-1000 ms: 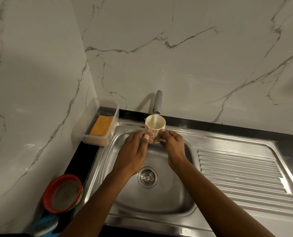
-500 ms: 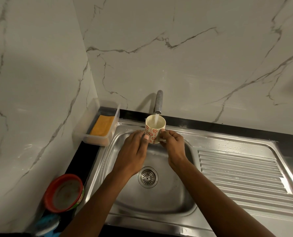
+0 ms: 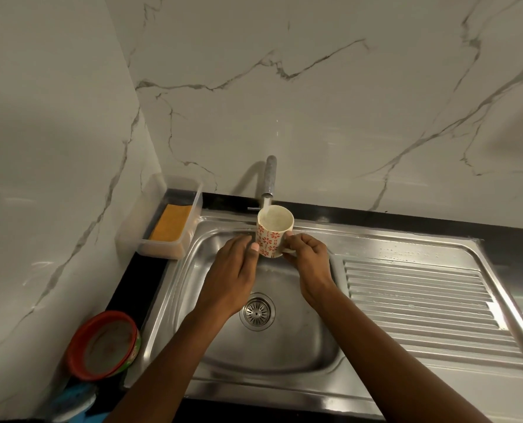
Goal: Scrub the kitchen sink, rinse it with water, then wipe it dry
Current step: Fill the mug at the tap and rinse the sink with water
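A white mug [image 3: 273,232] with a red flower pattern is held upright over the steel sink [image 3: 287,361], right under the tap [image 3: 270,178]. Water runs from the spout into the mug. My right hand [image 3: 307,257] grips the mug by its handle side. My left hand [image 3: 234,270] lies against the mug's left wall, thumb pressed on it. The round drain strainer [image 3: 257,311] shows between my forearms.
A ribbed steel drainboard [image 3: 422,300] stretches to the right of the basin. At the back left a clear plastic tub [image 3: 150,239] holds an orange sponge [image 3: 171,225]. A red-rimmed bowl [image 3: 103,343] and something blue [image 3: 74,401] sit at the front left. Marble walls close the back and left.
Both hands hold the mug under the tap in nearly the same place. The water stream now falls nearer the mug's back rim.
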`<state>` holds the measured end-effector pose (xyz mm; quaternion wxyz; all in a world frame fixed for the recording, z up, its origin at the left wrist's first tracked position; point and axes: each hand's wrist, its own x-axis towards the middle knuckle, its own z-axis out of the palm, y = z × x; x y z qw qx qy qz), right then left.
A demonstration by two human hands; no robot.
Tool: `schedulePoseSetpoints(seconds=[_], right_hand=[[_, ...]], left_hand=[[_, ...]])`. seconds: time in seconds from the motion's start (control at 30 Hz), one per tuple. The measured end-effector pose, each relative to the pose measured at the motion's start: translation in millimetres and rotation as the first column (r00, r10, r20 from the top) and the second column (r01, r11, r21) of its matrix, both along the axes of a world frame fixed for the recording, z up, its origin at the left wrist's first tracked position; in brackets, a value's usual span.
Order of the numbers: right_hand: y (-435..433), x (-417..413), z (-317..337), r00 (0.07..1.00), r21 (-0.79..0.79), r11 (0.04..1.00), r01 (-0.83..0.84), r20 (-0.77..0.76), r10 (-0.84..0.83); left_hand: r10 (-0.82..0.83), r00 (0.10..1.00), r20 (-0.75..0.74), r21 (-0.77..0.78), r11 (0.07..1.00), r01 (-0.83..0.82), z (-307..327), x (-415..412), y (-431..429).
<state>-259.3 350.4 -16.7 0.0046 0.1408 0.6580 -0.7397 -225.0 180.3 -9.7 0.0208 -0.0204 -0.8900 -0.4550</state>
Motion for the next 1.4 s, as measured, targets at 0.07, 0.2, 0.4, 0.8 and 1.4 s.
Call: schedulePoseSetpoints(seconds=[0.07,0.2,0.4,0.8,1.4], right_hand=[[13,9,2,1.000,-0.012,1.000,-0.003,-0.018,0.003],[50,31,3,0.999,-0.034,0.999,-0.021,-0.045,0.020],[138,70,-4,1.000,-0.009,1.000,0.010,-0.006,-0.010],[340,169,-8,0.989,0.158,0.978,0.133,0.051,-0.142],[501,199,-6,0.946,0.478,0.875,0.077,0.241,-0.215]], left_hand=[[-0.008,1.000,0.023,-0.003,1.000,0.008,-1,3,10],[-0.042,0.998,0.041,0.015,0.999,0.041,-7,5,37],[-0.109,0.990,0.086,-0.028,0.993,0.112,-17,13,113],[-0.440,0.863,0.247,-0.118,0.871,0.477,-56,47,300],[-0.715,0.668,0.208,-0.355,0.581,0.732,-120,45,501]])
